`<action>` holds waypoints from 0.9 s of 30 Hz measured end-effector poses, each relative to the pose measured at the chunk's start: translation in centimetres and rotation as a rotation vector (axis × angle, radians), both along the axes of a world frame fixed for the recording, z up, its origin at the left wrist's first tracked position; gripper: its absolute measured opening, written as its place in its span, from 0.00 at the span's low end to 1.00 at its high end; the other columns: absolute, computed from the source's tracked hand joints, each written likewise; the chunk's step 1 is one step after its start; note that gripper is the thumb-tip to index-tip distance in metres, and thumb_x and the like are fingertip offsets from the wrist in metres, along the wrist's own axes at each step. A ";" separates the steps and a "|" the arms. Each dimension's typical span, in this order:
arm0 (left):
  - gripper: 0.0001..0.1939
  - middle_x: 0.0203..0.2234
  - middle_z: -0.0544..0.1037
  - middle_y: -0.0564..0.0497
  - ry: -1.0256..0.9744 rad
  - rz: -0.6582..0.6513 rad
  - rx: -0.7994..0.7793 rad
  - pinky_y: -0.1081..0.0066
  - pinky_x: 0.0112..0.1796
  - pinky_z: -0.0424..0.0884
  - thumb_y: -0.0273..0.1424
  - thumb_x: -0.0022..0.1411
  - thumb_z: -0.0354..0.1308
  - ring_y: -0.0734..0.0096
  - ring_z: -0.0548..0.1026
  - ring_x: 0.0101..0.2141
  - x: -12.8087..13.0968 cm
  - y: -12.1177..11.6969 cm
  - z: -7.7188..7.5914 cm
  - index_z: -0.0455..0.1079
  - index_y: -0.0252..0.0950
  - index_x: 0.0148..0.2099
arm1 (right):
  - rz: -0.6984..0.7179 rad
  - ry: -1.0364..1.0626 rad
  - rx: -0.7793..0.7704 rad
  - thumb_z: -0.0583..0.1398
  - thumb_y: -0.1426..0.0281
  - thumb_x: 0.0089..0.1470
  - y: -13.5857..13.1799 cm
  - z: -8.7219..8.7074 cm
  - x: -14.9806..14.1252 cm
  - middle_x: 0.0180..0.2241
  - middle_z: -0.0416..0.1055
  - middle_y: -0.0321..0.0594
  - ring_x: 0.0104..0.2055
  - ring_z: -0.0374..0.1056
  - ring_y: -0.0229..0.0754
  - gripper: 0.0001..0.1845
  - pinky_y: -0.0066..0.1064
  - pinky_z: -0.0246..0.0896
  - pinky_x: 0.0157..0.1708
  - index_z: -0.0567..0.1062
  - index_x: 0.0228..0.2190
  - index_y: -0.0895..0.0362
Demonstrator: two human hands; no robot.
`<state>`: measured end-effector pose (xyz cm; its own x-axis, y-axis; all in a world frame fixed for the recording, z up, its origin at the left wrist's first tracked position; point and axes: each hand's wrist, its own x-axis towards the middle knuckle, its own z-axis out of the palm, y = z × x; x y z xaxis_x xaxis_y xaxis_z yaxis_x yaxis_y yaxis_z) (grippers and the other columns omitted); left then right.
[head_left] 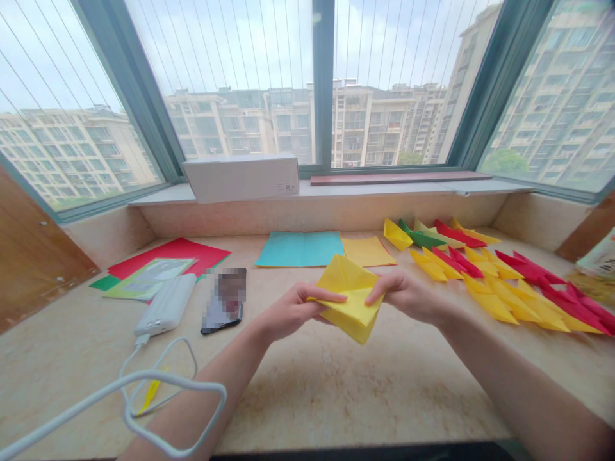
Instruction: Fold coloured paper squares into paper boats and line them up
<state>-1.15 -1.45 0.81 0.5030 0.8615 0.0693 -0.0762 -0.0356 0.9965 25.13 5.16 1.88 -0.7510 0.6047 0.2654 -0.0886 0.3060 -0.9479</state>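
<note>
A piece of folded yellow paper [353,310] is held up over the stone counter, its layers standing partly apart at the top. My left hand [300,304] grips its left edge, with the thumb lying across the front and the other fingers behind. On the right edge my right hand [401,294] pinches the same paper, thumb on the front face. The fingers behind the paper are mostly hidden. Just beyond lie a blue paper sheet [302,248] and a smaller yellow-orange stack [368,251].
Finished folded paper boats [490,301] in yellow, red and green stand in rows at right. At left are red sheets [202,256], a white power bank [168,304] with a looping cable [168,379], and a phone [225,301]. A white box [243,179] sits on the window ledge.
</note>
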 end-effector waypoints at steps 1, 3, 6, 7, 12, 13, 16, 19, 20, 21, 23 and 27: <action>0.14 0.47 0.80 0.43 -0.007 -0.012 -0.004 0.66 0.45 0.75 0.34 0.60 0.64 0.61 0.78 0.45 -0.2 0.0 0.0 0.79 0.40 0.49 | -0.003 0.037 -0.001 0.67 0.63 0.53 0.0 0.0 -0.1 0.38 0.80 0.43 0.41 0.74 0.43 0.08 0.33 0.69 0.41 0.85 0.28 0.52; 0.17 0.48 0.80 0.42 -0.045 -0.047 -0.025 0.66 0.45 0.74 0.36 0.59 0.65 0.60 0.78 0.46 -0.3 0.0 0.3 0.79 0.39 0.50 | -0.011 0.101 0.011 0.68 0.63 0.53 0.0 0.0 -0.4 0.36 0.80 0.42 0.38 0.74 0.42 0.09 0.32 0.70 0.39 0.84 0.24 0.52; 0.21 0.49 0.79 0.39 -0.094 -0.060 -0.053 0.63 0.47 0.74 0.44 0.62 0.61 0.56 0.77 0.48 -0.1 -0.2 0.7 0.78 0.36 0.51 | -0.061 0.156 0.070 0.69 0.63 0.52 -0.1 -0.1 -0.7 0.34 0.79 0.42 0.35 0.74 0.41 0.11 0.33 0.70 0.38 0.82 0.21 0.53; 0.22 0.50 0.78 0.39 -0.091 -0.033 -0.054 0.62 0.47 0.73 0.46 0.63 0.59 0.55 0.76 0.49 0.1 -0.2 0.8 0.78 0.35 0.51 | -0.088 0.168 0.091 0.69 0.63 0.51 -0.1 -0.2 -0.8 0.34 0.78 0.41 0.35 0.73 0.41 0.11 0.34 0.70 0.38 0.82 0.20 0.53; 0.21 0.58 0.71 0.43 -0.066 0.104 -0.048 0.62 0.47 0.74 0.37 0.63 0.62 0.57 0.74 0.51 0.9 -0.3 1.0 0.72 0.44 0.58 | -0.201 0.194 0.124 0.70 0.63 0.49 0.0 -0.7 -0.9 0.33 0.76 0.41 0.34 0.71 0.41 0.17 0.32 0.67 0.34 0.77 0.15 0.55; 0.23 0.58 0.72 0.43 -0.069 0.101 -0.049 0.63 0.46 0.74 0.35 0.62 0.64 0.58 0.75 0.51 1.0 -0.3 1.0 0.70 0.45 0.59 | -0.207 0.192 0.122 0.70 0.63 0.49 0.0 -0.7 -0.8 0.34 0.75 0.41 0.34 0.71 0.41 0.18 0.32 0.67 0.33 0.75 0.14 0.55; 0.26 0.54 0.75 0.43 -0.071 0.100 -0.039 0.66 0.44 0.74 0.32 0.59 0.66 0.60 0.76 0.48 1.2 -0.3 0.9 0.70 0.45 0.59 | -0.221 0.160 0.100 0.68 0.65 0.52 -0.1 -0.6 -0.6 0.34 0.74 0.39 0.34 0.70 0.40 0.15 0.30 0.65 0.33 0.75 0.18 0.55; 0.25 0.51 0.76 0.44 -0.079 0.129 -0.020 0.66 0.43 0.73 0.31 0.58 0.67 0.60 0.76 0.47 1.3 -0.1 0.7 0.71 0.44 0.58 | -0.190 0.108 -0.034 0.64 0.66 0.55 -0.3 -0.3 -0.3 0.34 0.74 0.37 0.36 0.70 0.40 0.06 0.29 0.65 0.34 0.76 0.36 0.51; 0.25 0.51 0.76 0.44 -0.080 0.139 -0.011 0.66 0.42 0.73 0.30 0.58 0.67 0.61 0.76 0.46 1.3 0.0 0.6 0.71 0.44 0.58 | -0.154 0.104 -0.092 0.64 0.66 0.55 -0.4 -0.2 -0.2 0.37 0.75 0.37 0.38 0.71 0.40 0.14 0.31 0.66 0.36 0.73 0.45 0.49; 0.25 0.50 0.77 0.44 -0.079 0.150 0.003 0.66 0.42 0.73 0.30 0.57 0.67 0.61 0.76 0.46 1.4 0.1 0.5 0.71 0.43 0.58 | -0.112 0.110 -0.147 0.64 0.66 0.54 -0.5 -0.1 -0.2 0.41 0.75 0.39 0.41 0.71 0.42 0.23 0.33 0.67 0.40 0.68 0.52 0.47; 0.26 0.50 0.77 0.45 -0.060 0.173 0.042 0.66 0.43 0.72 0.29 0.57 0.67 0.62 0.76 0.45 1.4 0.3 0.4 0.70 0.43 0.58 | -0.034 0.146 -0.239 0.62 0.63 0.56 -0.6 -0.1 -0.2 0.48 0.74 0.41 0.47 0.71 0.44 0.34 0.38 0.66 0.46 0.58 0.61 0.44; 0.26 0.51 0.76 0.46 0.037 0.197 0.134 0.68 0.44 0.71 0.28 0.59 0.65 0.64 0.75 0.46 1.5 0.3 0.2 0.70 0.43 0.59 | -0.047 0.146 -0.339 0.50 0.50 0.64 -0.4 -0.3 -0.9 0.51 0.73 0.44 0.49 0.72 0.46 0.32 0.41 0.67 0.47 0.53 0.65 0.44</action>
<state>0.31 -1.10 1.04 0.3308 0.9274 0.1744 -0.0187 -0.1784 0.9838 24.27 4.72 1.54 -0.6893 0.7095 0.1464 -0.2240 -0.0165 -0.9745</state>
